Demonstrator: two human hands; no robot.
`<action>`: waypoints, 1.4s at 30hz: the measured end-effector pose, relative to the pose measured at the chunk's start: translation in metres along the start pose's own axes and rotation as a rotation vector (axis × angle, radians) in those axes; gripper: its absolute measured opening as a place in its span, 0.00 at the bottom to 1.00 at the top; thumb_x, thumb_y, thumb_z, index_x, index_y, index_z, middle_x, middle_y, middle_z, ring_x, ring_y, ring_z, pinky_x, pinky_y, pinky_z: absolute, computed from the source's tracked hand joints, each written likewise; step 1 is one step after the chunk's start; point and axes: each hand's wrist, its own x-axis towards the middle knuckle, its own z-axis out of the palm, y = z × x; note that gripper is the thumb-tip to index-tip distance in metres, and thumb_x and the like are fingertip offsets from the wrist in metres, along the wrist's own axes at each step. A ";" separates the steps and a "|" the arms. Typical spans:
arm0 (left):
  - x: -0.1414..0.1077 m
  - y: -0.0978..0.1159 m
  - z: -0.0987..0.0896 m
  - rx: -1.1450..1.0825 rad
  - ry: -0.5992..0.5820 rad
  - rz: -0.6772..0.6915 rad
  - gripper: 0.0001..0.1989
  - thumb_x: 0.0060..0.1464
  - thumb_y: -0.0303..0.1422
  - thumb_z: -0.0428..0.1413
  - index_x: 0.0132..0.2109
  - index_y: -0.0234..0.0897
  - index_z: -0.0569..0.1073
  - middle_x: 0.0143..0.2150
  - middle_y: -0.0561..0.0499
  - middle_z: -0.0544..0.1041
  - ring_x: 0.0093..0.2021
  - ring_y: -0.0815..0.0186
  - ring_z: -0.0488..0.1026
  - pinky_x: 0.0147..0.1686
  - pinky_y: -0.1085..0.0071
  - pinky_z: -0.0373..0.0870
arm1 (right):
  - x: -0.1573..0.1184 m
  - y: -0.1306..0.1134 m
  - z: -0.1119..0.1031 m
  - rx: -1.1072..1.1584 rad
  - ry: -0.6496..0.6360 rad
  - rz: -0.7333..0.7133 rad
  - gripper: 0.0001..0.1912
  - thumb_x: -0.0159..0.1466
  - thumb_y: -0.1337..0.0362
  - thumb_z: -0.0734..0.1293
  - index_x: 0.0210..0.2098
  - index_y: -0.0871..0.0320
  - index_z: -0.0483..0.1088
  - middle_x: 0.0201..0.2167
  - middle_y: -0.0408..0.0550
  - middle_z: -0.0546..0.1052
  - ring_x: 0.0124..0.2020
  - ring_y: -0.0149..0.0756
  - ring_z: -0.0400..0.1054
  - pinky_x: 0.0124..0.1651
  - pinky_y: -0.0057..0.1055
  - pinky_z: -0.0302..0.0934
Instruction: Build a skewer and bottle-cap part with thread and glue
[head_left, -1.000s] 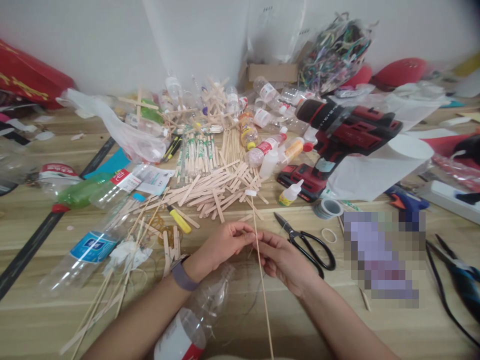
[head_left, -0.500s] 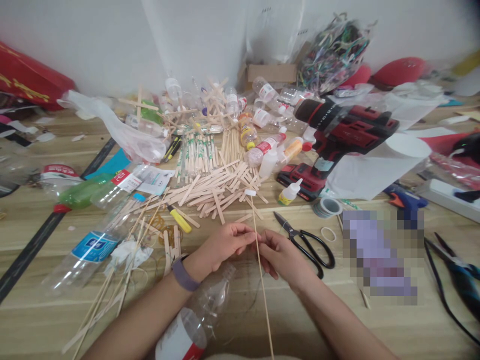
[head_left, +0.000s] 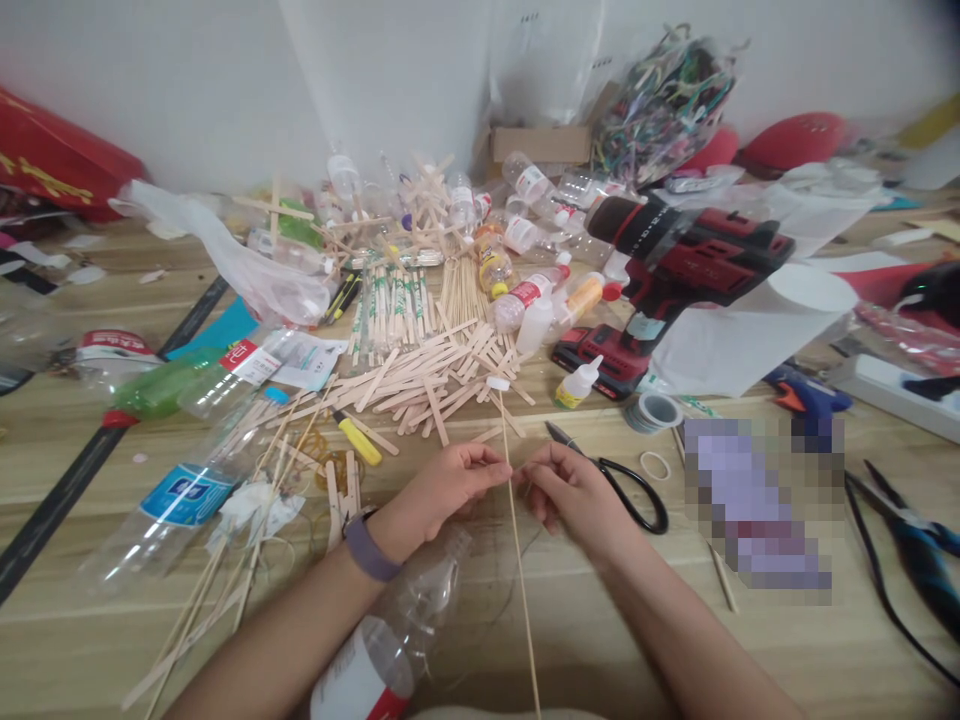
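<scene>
My left hand (head_left: pixel 459 487), with a purple band at the wrist, pinches a thin bamboo stick (head_left: pixel 520 560) between thumb and fingertips. The stick runs from near my body up to a white bottle cap (head_left: pixel 498 383) at its far end. Just right of the stick, my right hand (head_left: pixel 574 495) is closed in a pinch; what it holds is too small to make out. A fine dark thread (head_left: pixel 517 590) hangs in a loop below the hands. Under my left forearm lies a cut clear plastic bottle (head_left: pixel 365 672). Black-handled scissors (head_left: pixel 634 495) lie partly behind my right hand.
Flat wooden craft sticks (head_left: pixel 420 380) are piled ahead, with plastic bottles (head_left: pixel 525 300) behind. A red cordless drill (head_left: pixel 675 260) stands at right, near a small glue bottle (head_left: pixel 577 383) and a tape roll (head_left: pixel 654 412). Pliers (head_left: pixel 915 540) lie far right; a blue-labelled bottle (head_left: pixel 187 492) lies left.
My right hand has shifted slightly right, opening a small gap from the stick. My left hand keeps its pinch, and the view has moved a little.
</scene>
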 end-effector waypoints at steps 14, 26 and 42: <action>0.000 -0.002 0.001 0.234 0.057 0.221 0.17 0.52 0.46 0.57 0.29 0.35 0.73 0.21 0.59 0.63 0.24 0.71 0.55 0.27 0.72 0.52 | -0.004 -0.003 0.005 0.295 -0.045 -0.039 0.17 0.49 0.53 0.76 0.26 0.57 0.70 0.27 0.43 0.73 0.28 0.29 0.66 0.29 0.26 0.59; 0.004 -0.007 0.007 0.162 0.215 0.272 0.12 0.56 0.39 0.52 0.30 0.35 0.70 0.26 0.55 0.69 0.29 0.68 0.63 0.32 0.71 0.60 | -0.011 -0.006 0.009 0.156 -0.135 -0.008 0.14 0.51 0.55 0.76 0.25 0.58 0.71 0.25 0.43 0.74 0.29 0.32 0.66 0.35 0.30 0.59; 0.004 -0.009 0.009 0.141 0.216 0.242 0.13 0.57 0.40 0.52 0.32 0.35 0.72 0.28 0.54 0.71 0.32 0.67 0.64 0.36 0.71 0.61 | -0.009 -0.007 0.004 0.048 -0.166 0.024 0.14 0.51 0.54 0.74 0.23 0.60 0.75 0.21 0.42 0.74 0.22 0.26 0.54 0.28 0.28 0.47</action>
